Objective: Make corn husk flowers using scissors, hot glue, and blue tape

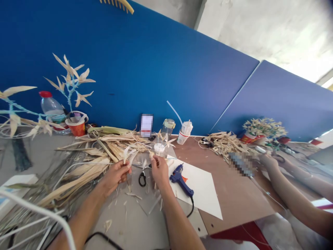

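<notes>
My left hand (117, 176) pinches a small bunch of pale corn husk petals (128, 154) that stand up from the fingertips. To its right, my right hand (159, 171) has its fingers pressed together; a tiny pale piece shows at their tips, too small to make out. Between the hands lie scissors (142, 177) with black handles. Just beyond my right hand stands a white-topped holder (159, 148) with husk flowers in it. A blue glue gun (182, 180) rests on a white sheet (205, 191) to the right.
Dried corn husks (78, 182) spread over the left side. Behind are a phone (147, 124), a clear jar (169, 125) and a paper cup (182, 138). Husk flowers on blue stems (70, 88) rise from a red cup (77, 129). A co-worker's hand (269, 162) is at the right.
</notes>
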A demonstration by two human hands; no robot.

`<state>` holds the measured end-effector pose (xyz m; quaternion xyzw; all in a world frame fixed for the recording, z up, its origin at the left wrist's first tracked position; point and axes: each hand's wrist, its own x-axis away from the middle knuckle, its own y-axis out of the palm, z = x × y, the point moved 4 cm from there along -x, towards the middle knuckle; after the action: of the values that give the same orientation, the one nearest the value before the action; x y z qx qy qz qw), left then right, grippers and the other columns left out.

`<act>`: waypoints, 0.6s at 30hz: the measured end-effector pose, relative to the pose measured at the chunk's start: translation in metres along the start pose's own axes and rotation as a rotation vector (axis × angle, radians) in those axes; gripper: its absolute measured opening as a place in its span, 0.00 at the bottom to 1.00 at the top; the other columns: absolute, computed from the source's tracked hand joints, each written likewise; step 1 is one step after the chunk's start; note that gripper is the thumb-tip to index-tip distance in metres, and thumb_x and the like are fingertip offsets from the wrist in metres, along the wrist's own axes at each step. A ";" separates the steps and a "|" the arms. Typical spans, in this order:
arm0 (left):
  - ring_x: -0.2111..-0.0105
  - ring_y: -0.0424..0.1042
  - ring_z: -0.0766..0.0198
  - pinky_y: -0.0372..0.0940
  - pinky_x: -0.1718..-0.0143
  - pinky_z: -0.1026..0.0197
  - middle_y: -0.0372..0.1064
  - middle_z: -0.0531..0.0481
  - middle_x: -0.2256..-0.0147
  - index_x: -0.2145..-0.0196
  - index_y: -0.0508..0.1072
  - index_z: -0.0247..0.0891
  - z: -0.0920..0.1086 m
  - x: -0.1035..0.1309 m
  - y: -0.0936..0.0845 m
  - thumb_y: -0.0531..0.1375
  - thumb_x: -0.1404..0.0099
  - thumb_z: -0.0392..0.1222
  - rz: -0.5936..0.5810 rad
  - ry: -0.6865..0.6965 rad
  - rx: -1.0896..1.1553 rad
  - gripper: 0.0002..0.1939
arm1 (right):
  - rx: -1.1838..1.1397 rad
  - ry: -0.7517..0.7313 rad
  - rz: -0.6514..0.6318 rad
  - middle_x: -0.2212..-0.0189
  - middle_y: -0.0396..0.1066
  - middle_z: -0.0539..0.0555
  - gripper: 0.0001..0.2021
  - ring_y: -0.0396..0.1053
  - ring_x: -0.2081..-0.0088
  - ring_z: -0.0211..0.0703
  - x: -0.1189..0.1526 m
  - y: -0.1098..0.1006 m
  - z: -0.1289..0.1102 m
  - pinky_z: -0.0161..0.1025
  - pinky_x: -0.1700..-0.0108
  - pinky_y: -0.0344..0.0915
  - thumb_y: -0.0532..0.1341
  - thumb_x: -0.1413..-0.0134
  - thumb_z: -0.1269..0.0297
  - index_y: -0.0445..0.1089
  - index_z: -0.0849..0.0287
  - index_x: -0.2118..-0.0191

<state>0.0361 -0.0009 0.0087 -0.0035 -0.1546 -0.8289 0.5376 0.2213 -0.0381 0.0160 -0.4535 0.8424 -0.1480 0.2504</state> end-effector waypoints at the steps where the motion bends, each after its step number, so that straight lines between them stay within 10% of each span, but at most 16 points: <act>1: 0.87 0.46 0.78 0.42 0.85 0.69 0.64 0.57 0.80 0.73 0.64 0.36 0.001 0.000 -0.001 0.68 0.52 0.52 0.011 0.008 0.001 0.20 | 0.032 -0.015 -0.046 0.63 0.74 0.59 0.14 0.70 0.61 0.44 0.001 0.000 -0.001 0.37 0.57 0.62 0.53 0.43 0.64 0.74 0.62 0.60; 7: 0.86 0.46 0.78 0.43 0.85 0.70 0.61 0.58 0.81 0.76 0.63 0.36 0.002 -0.003 -0.008 0.67 0.49 0.54 0.051 0.048 0.019 0.21 | 0.465 -0.146 -0.286 0.61 0.73 0.58 0.09 0.65 0.56 0.53 0.020 0.009 -0.014 0.43 0.55 0.58 0.63 0.49 0.60 0.76 0.56 0.63; 18: 0.85 0.47 0.79 0.44 0.84 0.71 0.65 0.56 0.76 0.71 0.66 0.35 -0.005 -0.006 -0.016 0.66 0.46 0.50 0.044 0.039 0.071 0.17 | 0.720 -0.204 -0.312 0.58 0.69 0.59 0.14 0.60 0.53 0.57 0.033 0.011 -0.023 0.47 0.55 0.53 0.64 0.52 0.58 0.71 0.57 0.58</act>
<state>0.0248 0.0095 -0.0010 0.0284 -0.1736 -0.8108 0.5583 0.1852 -0.0596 0.0204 -0.4716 0.6286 -0.4240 0.4502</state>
